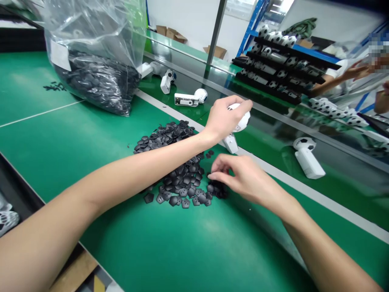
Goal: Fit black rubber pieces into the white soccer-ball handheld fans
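My left hand (pixel 227 115) is closed around the white ball-shaped head of a device (pixel 243 121), whose white handle (pixel 231 144) points down toward the conveyor's white line. At the right edge of a heap of black pentagon pieces (pixel 185 178), my right hand (pixel 240 174) has thumb and fingers pinched together, with a dark bit at the tips that looks like one such piece. A small cluster of black pieces (pixel 217 190) lies just under these fingers. My left forearm covers part of the heap.
A clear plastic bag (pixel 94 73) full of black pieces stands at the back left. Beyond the white line lie more football-headed devices (pixel 308 158), (pixel 187 99), (pixel 167 81). A black rack (pixel 273 65) of them stands at the far right, near another person's arm (pixel 343 77).
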`<act>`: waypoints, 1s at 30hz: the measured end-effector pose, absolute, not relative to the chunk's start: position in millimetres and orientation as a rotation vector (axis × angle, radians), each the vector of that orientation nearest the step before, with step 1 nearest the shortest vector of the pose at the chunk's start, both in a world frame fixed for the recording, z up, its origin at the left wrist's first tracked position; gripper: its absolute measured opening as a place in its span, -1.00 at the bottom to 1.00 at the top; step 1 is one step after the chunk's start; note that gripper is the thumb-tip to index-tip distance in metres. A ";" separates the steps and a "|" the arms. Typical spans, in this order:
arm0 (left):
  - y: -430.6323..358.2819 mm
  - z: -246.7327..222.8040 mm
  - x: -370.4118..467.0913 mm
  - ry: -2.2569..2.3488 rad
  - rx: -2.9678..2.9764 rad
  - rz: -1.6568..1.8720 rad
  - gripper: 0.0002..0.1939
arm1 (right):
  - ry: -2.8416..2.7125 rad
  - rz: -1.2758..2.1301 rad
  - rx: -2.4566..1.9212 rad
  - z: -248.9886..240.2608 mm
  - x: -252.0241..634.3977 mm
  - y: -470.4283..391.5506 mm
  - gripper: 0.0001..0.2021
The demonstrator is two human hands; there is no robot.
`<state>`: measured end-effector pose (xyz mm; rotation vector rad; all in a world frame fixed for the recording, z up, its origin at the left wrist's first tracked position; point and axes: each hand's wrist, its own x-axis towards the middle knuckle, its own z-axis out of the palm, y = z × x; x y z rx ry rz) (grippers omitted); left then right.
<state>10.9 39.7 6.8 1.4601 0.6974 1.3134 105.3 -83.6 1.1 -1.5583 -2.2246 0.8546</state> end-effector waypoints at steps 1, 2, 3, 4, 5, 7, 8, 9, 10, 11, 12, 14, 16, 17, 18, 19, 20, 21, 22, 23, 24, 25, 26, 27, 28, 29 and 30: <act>39.9 8.3 9.9 0.693 1.493 1.289 -0.75 | -2.118 0.895 -1.519 2.7 113.0 -85.9 -0.90; 40.3 10.0 8.8 0.687 1.536 1.262 -0.75 | -2.009 0.923 -1.487 4.8 121.5 -88.6 -0.92; 41.3 11.9 7.5 0.685 1.582 1.236 -0.75 | -1.900 0.942 -1.465 7.3 130.3 -91.3 -0.91; 42.8 13.7 6.0 0.690 1.622 1.212 -0.75 | -1.792 0.959 -1.452 10.1 139.1 -94.1 -0.89; 44.8 15.4 4.4 0.704 1.648 1.186 -0.75 | -1.690 0.979 -1.442 12.9 147.3 -96.8 -0.87; 49.8 17.3 1.2 0.742 1.653 1.139 -0.74 | -1.513 1.027 -1.419 18.2 160.6 -101.7 -0.80; 52.1 17.3 -0.1 0.758 1.636 1.115 -0.73 | -1.439 1.051 -1.403 20.2 165.0 -103.9 -0.76; 54.0 16.6 -1.0 0.759 1.616 1.096 -0.73 | -1.377 1.077 -1.386 21.8 167.8 -105.6 -0.73; 55.1 15.3 -1.4 0.751 1.600 1.085 -0.73 | -1.325 1.109 -1.368 22.9 169.0 -107.0 -0.70; 55.1 13.4 -1.3 0.740 1.587 1.056 -0.72 | -1.282 1.147 -1.348 23.5 168.9 -107.9 -0.67; 54.2 11.0 -0.5 0.739 1.576 1.029 -0.72 | -1.249 1.191 -1.324 23.7 168.0 -108.4 -0.65; 49.8 5.9 2.2 0.750 1.581 1.030 -0.74 | -1.211 1.276 -1.266 23.3 165.4 -108.5 -0.64; 44.0 2.4 5.4 0.739 1.604 1.093 -0.74 | -1.195 1.319 -1.201 22.2 164.0 -108.1 -0.66; 41.1 1.9 6.8 0.719 1.616 1.123 -0.73 | -1.195 1.313 -1.174 21.5 164.1 -107.9 -0.68; 38.4 2.4 7.7 0.697 1.626 1.132 -0.72 | -1.203 1.286 -1.156 20.6 164.7 -107.7 -0.70; 35.9 3.9 8.1 0.680 1.631 1.124 -0.71 | -1.215 1.246 -1.143 19.9 165.7 -107.6 -0.72; 33.4 6.1 8.0 0.669 1.639 1.108 -0.69 | -1.227 1.205 -1.132 19.2 166.7 -107.5 -0.74; 30.6 8.9 7.3 0.662 1.658 1.088 -0.67 | -1.236 1.169 -1.122 18.9 167.5 -107.3 -0.75; 27.4 12.0 6.1 0.657 1.693 1.074 -0.64 | -1.239 1.141 -1.112 18.9 168.0 -107.2 -0.76; 23.7 15.1 4.6 0.650 1.745 1.072 -0.61 | -1.238 1.122 -1.103 19.3 168.1 -107.3 -0.76; 19.5 18.0 2.8 0.637 1.812 1.087 -0.56 | -1.232 1.105 -1.092 20.2 167.7 -107.5 -0.75; 14.9 20.5 0.8 0.612 1.889 1.117 -0.52 | -1.227 1.086 -1.081 21.5 166.9 -108.0 -0.75; 10.2 22.5 -1.4 0.575 1.965 1.156 -0.49 | -1.227 1.064 -1.073 23.1 165.8 -108.9 -0.75; 5.8 23.9 -3.8 0.526 2.034 1.200 -0.48 | -1.227 1.043 -1.065 25.0 164.5 -110.2 -0.76; 1.8 24.8 -6.2 0.468 2.098 1.240 -0.48 | -1.223 1.029 -1.057 27.1 163.0 -111.7 -0.76; -1.4 25.1 -8.6 0.411 2.159 1.266 -0.49 | -1.216 1.024 -1.052 29.4 161.5 -113.5 -0.75; -3.8 25.1 -11.0 0.358 2.217 1.285 -0.51 | -1.206 1.025 -1.050 31.6 160.0 -115.5 -0.73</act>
